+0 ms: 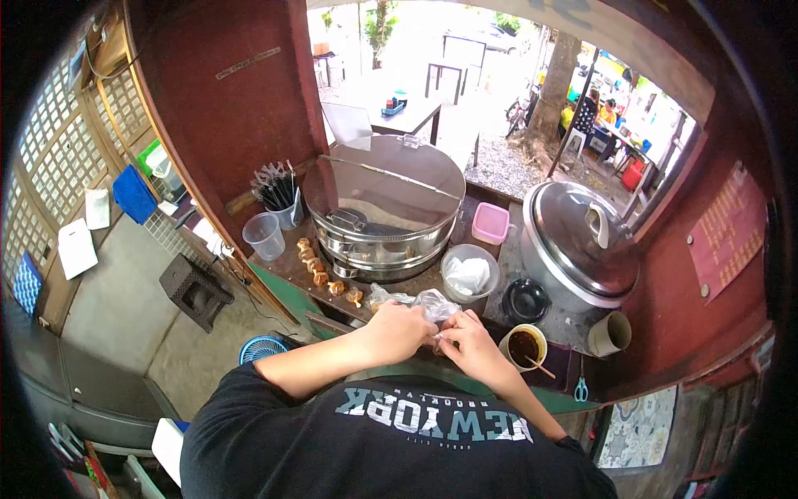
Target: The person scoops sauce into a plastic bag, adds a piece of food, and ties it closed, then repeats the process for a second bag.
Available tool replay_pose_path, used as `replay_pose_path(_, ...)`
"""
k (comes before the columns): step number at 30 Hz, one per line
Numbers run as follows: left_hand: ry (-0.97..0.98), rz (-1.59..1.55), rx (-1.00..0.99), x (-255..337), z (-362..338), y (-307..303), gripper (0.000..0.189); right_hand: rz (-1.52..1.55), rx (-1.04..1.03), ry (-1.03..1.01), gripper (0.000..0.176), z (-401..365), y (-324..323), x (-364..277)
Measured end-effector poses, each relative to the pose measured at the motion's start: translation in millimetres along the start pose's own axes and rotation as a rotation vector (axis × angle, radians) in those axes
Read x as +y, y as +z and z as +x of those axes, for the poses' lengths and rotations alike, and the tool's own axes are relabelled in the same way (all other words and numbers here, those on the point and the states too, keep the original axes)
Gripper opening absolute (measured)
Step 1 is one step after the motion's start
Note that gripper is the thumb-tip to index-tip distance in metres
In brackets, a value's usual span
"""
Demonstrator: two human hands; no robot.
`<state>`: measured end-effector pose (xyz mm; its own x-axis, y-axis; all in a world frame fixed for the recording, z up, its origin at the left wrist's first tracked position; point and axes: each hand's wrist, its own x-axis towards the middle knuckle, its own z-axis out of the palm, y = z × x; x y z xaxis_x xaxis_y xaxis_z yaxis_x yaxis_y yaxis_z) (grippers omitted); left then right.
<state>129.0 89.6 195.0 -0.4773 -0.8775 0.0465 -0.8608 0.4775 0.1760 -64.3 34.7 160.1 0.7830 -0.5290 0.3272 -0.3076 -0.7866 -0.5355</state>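
Note:
My left hand [401, 333] and my right hand [470, 339] meet at the counter's front edge, fingers pinched together on a clear plastic bag [437, 304]. The bag's crumpled top stands up above my fingers; its lower part is mostly hidden behind my hands. Left of them, a row of small tied bags of brown sauce [336, 288] runs back along the counter. A tub of dark sauce [524, 345] with a wooden stick in it sits right of my right hand. Just beyond my hands stands a clear container [470, 273] with white plastic inside.
A large round steel steamer [382, 216] stands behind the bags, and a big lidded pot [578, 241] is at the right. Black bowls [525, 300], a pink box [490, 223], a plastic cup [264, 237] and blue scissors [581, 388] are around. People sit outside at the far right.

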Motion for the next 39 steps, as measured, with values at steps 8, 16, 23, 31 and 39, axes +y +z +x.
replay_pose_path(8,-0.003,-0.002,-0.055,-10,5,14,0.018,0.094,0.016,0.088,0.006,-4,0,-8)
replay_pose_path(16,-0.184,-0.074,0.026,-20,5,-5,0.024,0.01,0.067,0.118,0.008,-6,-21,-13)
replay_pose_path(23,-0.146,-0.11,0.04,-21,-2,-25,0.064,-0.033,0.05,0.103,0.008,-3,-31,-22)
replay_pose_path(31,0.387,-1.491,0.563,-3,2,10,0.078,0.089,0.069,0.224,0.008,-6,-37,-18)
replay_pose_path(39,0.329,-0.35,0.15,-35,10,10,0.022,0.168,-0.034,0.256,0.009,-10,-46,-32)
